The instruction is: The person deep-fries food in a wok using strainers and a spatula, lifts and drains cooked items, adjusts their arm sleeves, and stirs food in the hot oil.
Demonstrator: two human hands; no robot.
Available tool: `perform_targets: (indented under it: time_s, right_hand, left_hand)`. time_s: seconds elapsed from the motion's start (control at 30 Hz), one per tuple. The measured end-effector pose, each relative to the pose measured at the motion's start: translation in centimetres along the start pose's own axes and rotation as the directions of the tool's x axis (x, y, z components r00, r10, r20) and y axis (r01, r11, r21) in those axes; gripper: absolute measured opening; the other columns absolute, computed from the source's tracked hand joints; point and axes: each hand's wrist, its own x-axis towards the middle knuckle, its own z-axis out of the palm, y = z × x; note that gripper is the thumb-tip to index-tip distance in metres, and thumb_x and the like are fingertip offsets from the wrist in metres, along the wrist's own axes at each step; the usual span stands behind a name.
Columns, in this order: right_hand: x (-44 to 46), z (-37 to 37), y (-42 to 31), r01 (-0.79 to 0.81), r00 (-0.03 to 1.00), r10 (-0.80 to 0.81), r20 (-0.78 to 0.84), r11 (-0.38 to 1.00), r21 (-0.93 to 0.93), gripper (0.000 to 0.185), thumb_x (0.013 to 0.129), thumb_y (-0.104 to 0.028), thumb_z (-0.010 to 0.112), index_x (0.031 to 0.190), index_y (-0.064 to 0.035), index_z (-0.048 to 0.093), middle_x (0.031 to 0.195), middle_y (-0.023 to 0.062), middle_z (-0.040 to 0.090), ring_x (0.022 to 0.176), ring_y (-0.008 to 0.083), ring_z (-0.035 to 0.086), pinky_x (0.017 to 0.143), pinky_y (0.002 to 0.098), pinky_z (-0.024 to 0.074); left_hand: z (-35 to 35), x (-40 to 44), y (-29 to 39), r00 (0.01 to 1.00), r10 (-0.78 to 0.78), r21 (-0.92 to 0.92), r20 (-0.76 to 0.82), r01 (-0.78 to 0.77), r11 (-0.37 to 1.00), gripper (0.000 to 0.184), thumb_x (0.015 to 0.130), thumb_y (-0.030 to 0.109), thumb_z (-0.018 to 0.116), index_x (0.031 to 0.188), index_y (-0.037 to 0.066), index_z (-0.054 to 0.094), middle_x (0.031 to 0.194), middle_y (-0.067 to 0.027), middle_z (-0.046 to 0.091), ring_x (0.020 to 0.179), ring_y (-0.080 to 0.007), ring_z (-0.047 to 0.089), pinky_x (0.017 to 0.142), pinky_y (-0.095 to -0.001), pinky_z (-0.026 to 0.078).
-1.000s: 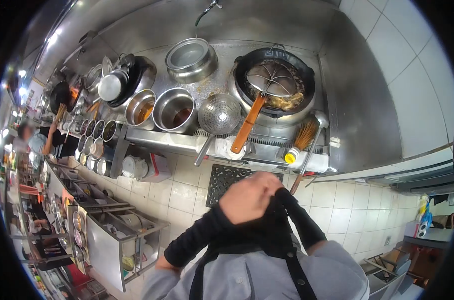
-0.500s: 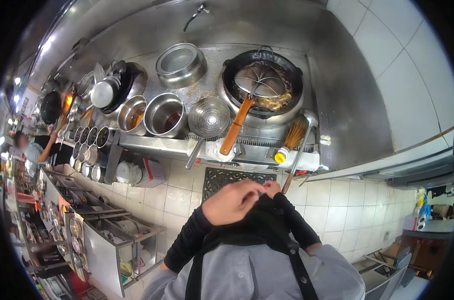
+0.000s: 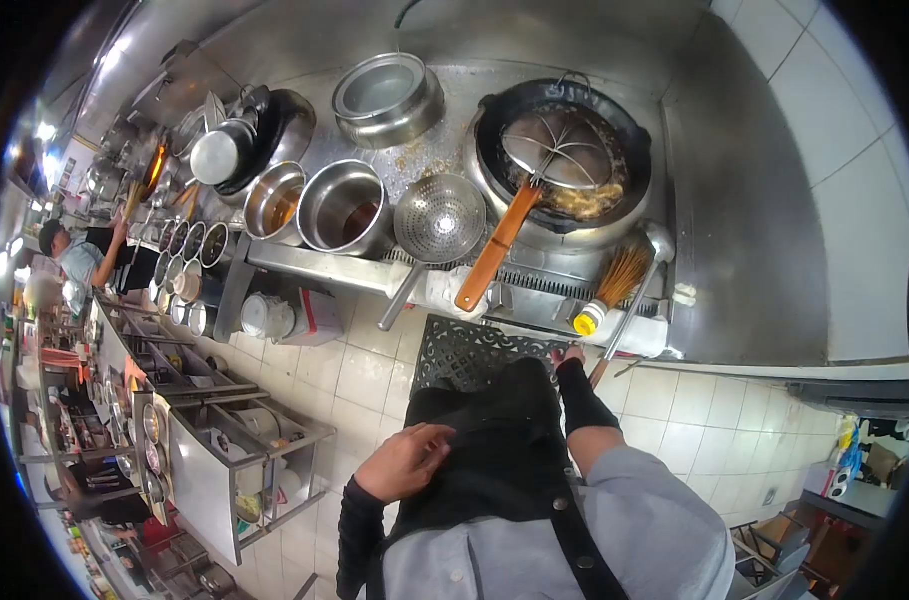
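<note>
My left hand (image 3: 411, 462) hangs in front of my black apron (image 3: 494, 430), fingers loosely bent and apart, with nothing in it. My right hand (image 3: 570, 358) is low at the stove's front edge, close to the end of a ladle (image 3: 626, 312) handle; its fingers are too small and partly hidden to read. Ahead, a black wok (image 3: 494, 130) holds bubbling oil with browned food at the right. A wire strainer (image 3: 557, 150) lies across it, its wooden handle (image 3: 499, 245) pointing toward me. Beside the ladle rests a bamboo brush (image 3: 622, 275).
Left of the wok are a perforated scoop (image 3: 439, 218), a steel pot (image 3: 319, 205) with brown liquid, a smaller pot (image 3: 259, 205) and a wide water pot (image 3: 389, 135). A rubber mat (image 3: 454, 350) covers the tiled floor. Another person (image 3: 84, 262) works at the far left.
My hands, close together before, have parted. The left moved down and left to my apron; the right moved forward toward the stove edge. The camera view has shifted.
</note>
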Motion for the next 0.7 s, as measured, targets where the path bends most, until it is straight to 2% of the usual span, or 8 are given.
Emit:
perform_targets:
  time_s: [0.07, 0.1, 0.2, 0.33, 0.37, 0.47, 0.63, 0.7]
  right_hand:
    - [-0.8, 1.0, -0.8, 0.034, 0.995, -0.052, 0.084, 0.979, 0.2, 0.029, 0.096, -0.022, 0.051, 0.124, -0.0112, 0.052, 0.115, 0.0141, 0.055, 0.099, 0.0368, 0.056, 0.075, 0.0468, 0.0575]
    - [5.6, 0.5, -0.1, -0.098, 0.988, 0.061, 0.143, 0.958, 0.269, 0.031, 0.098, -0.027, 0.049, 0.127, -0.0157, 0.052, 0.119, 0.0126, 0.056, 0.104, 0.0353, 0.055, 0.078, 0.0498, 0.0565]
    - [8.2, 0.7, -0.6, -0.131, 0.986, 0.088, 0.141, 0.933, 0.334, 0.032, 0.099, -0.031, 0.046, 0.126, -0.0159, 0.052, 0.12, 0.0103, 0.057, 0.104, 0.0319, 0.056, 0.077, 0.0502, 0.0564]
    - [12.9, -0.3, 0.6, -0.133, 0.974, 0.031, 0.226, 0.883, 0.451, 0.025, 0.096, -0.027, 0.056, 0.117, -0.0127, 0.058, 0.11, 0.008, 0.062, 0.096, 0.0251, 0.059, 0.073, 0.0398, 0.0577]
    - [6.4, 0.6, -0.5, -0.077, 0.989, 0.02, 0.148, 0.919, 0.387, 0.021, 0.093, -0.026, 0.062, 0.109, -0.012, 0.06, 0.101, 0.0054, 0.064, 0.086, 0.0213, 0.061, 0.067, 0.0316, 0.0575]
    - [5.2, 1.1, -0.6, -0.015, 0.998, -0.003, 0.07, 0.966, 0.257, 0.021, 0.092, -0.028, 0.064, 0.106, -0.0123, 0.06, 0.094, 0.0025, 0.064, 0.074, 0.0183, 0.062, 0.06, 0.0263, 0.0563]
    - [8.0, 0.8, 0.0, 0.065, 0.991, -0.101, 0.091, 0.939, 0.336, 0.019, 0.092, -0.027, 0.064, 0.103, -0.0116, 0.06, 0.091, 0.0046, 0.064, 0.067, 0.0182, 0.062, 0.053, 0.0229, 0.0561]
    - [10.8, 0.5, 0.3, 0.028, 0.969, -0.108, 0.222, 0.942, 0.335, 0.03, 0.095, -0.028, 0.057, 0.116, -0.007, 0.057, 0.107, 0.0085, 0.06, 0.088, 0.0241, 0.061, 0.072, 0.0299, 0.0571]
  left_hand:
    - [0.7, 0.3, -1.2, 1.0, -0.021, -0.01, 0.0, 0.021, 1.0, 0.025, 0.092, 0.01, 0.058, 0.115, 0.001, 0.059, 0.097, -0.0168, 0.063, 0.09, -0.0274, 0.066, 0.079, -0.0362, 0.054]
    - [0.9, 0.6, -1.6, 1.0, -0.012, -0.015, -0.001, 0.012, 1.0, 0.025, 0.092, 0.01, 0.058, 0.115, 0.001, 0.059, 0.098, -0.0168, 0.063, 0.09, -0.0274, 0.066, 0.08, -0.0363, 0.054]
    - [1.6, 1.2, -2.4, 1.0, -0.005, -0.022, -0.01, 0.005, 1.0, 0.026, 0.093, 0.011, 0.058, 0.117, 0.002, 0.059, 0.101, -0.0167, 0.064, 0.091, -0.0278, 0.066, 0.081, -0.0366, 0.054]
    - [1.5, 2.0, -3.0, 0.997, -0.072, -0.008, -0.026, 0.072, 0.997, 0.026, 0.094, 0.012, 0.058, 0.118, 0.003, 0.06, 0.107, -0.0163, 0.065, 0.093, -0.0285, 0.067, 0.082, -0.0366, 0.055]
    - [1.5, 2.0, -3.0, 0.995, -0.095, -0.01, -0.031, 0.095, 0.995, 0.026, 0.094, 0.012, 0.058, 0.118, 0.003, 0.06, 0.106, -0.0162, 0.065, 0.094, -0.0284, 0.067, 0.082, -0.0364, 0.055]
    - [1.5, 1.9, -3.3, 0.997, -0.019, 0.019, -0.077, 0.021, 1.0, 0.027, 0.093, 0.011, 0.059, 0.118, 0.003, 0.059, 0.105, -0.0155, 0.064, 0.093, -0.0283, 0.066, 0.079, -0.0361, 0.055]
    - [1.1, 2.3, -3.5, 0.998, 0.027, 0.033, -0.065, -0.025, 0.999, 0.028, 0.092, 0.011, 0.059, 0.118, 0.001, 0.058, 0.1, -0.0157, 0.064, 0.092, -0.0299, 0.065, 0.082, -0.0375, 0.053]
    - [0.8, 3.3, -4.3, 0.994, 0.082, 0.097, -0.066, -0.076, 0.992, 0.03, 0.091, 0.011, 0.059, 0.12, 0.002, 0.057, 0.101, -0.0155, 0.063, 0.092, -0.0311, 0.064, 0.083, -0.0381, 0.052]
